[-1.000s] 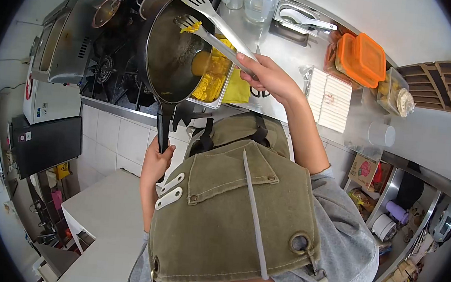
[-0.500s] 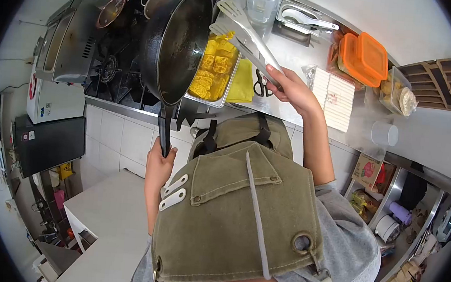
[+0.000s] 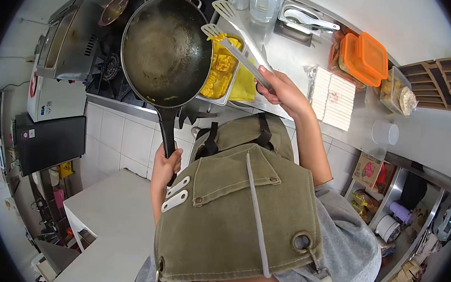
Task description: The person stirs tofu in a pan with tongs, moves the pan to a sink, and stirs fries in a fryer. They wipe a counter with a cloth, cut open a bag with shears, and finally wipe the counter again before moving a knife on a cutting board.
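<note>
My left hand point(image 3: 166, 164) is wrapped round the black handle of a wok point(image 3: 160, 56), held above the stove's front edge. The wok's dark inside faces me, with small yellow bits near its lower rim. In my right hand point(image 3: 282, 91) are metal tongs point(image 3: 243, 47) with slotted ends apart; a scrap of yellow food clings to the lower end, beside the wok's right rim. Yellow food pieces point(image 3: 221, 64) lie in a metal tray point(image 3: 232, 86) partly hidden behind the wok. A yellow cloth point(image 3: 244, 85) is next to the tray.
The stove point(image 3: 105, 81) holds more pans at the back left. On the steel counter point(image 3: 290, 56) are clear containers point(image 3: 268, 4), a tray with a white spoon point(image 3: 304, 19), a striped cloth point(image 3: 332, 98) and orange-lidded boxes point(image 3: 370, 57). A white table point(image 3: 108, 211) stands at lower left.
The wok has turned from nearly edge-on to show its inside and shifted left. The tongs have moved slightly left and down with my right hand.
</note>
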The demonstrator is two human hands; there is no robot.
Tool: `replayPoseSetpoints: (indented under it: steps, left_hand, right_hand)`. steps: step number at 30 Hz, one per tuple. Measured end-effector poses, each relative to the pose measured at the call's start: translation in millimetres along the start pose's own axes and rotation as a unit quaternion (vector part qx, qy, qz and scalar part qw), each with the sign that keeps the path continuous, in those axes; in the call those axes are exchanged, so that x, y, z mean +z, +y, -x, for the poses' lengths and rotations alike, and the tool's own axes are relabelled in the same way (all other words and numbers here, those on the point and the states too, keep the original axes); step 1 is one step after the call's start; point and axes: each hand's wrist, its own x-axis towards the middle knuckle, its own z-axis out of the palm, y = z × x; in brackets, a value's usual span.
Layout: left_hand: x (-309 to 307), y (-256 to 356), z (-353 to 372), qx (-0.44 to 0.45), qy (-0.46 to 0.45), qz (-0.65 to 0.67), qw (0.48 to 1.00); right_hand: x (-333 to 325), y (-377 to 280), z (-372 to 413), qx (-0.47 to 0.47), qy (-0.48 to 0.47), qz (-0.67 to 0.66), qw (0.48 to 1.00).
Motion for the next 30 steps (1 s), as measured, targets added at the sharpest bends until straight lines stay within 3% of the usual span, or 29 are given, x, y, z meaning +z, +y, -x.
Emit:
replayPoseSetpoints:
  steps: [5, 8, 11, 15, 19, 23, 25, 29, 30]
  left_hand:
    - [-5.5, -17.4, 3.9, 0.01, -0.046, 0.113, 0.993]
    - [-9.7, -28.1, 5.1, -0.004, -0.066, 0.217, 0.974]
    - [-8.9, -35.6, 9.2, 0.006, -0.084, 0.318, 0.944]
    - [-28.3, -59.2, 15.6, 0.027, -0.084, 0.405, 0.91]
    - [-49.1, -72.0, 30.0, 0.046, -0.036, 0.409, 0.911]
    - [-93.8, -93.5, 34.3, 0.082, -0.014, 0.39, 0.917]
    - [-121.0, -91.2, 45.9, 0.085, 0.0, 0.41, 0.908]
    - [-195.5, -108.0, 76.3, 0.127, 0.041, 0.441, 0.887]
    - [-210.5, -108.3, 84.3, 0.123, 0.062, 0.452, 0.882]
  right_hand:
    - [25.6, -3.4, -4.9, -0.002, -0.055, -0.001, 0.999]
    - [56.5, 6.6, -11.6, -0.055, -0.019, 0.174, 0.983]
    - [100.8, 18.3, -5.2, -0.178, 0.046, 0.429, 0.884]
    - [148.5, 25.0, -1.6, -0.256, 0.061, 0.549, 0.793]
    - [179.4, 30.3, -16.8, -0.312, 0.03, 0.607, 0.73]
    - [229.9, 45.4, -32.3, -0.339, -0.032, 0.609, 0.717]
    - [271.5, 46.3, -34.2, -0.281, -0.058, 0.641, 0.711]
    - [368.9, 67.5, -52.6, -0.381, -0.117, 0.601, 0.693]
    - [391.2, 72.3, -56.5, -0.35, -0.126, 0.621, 0.69]
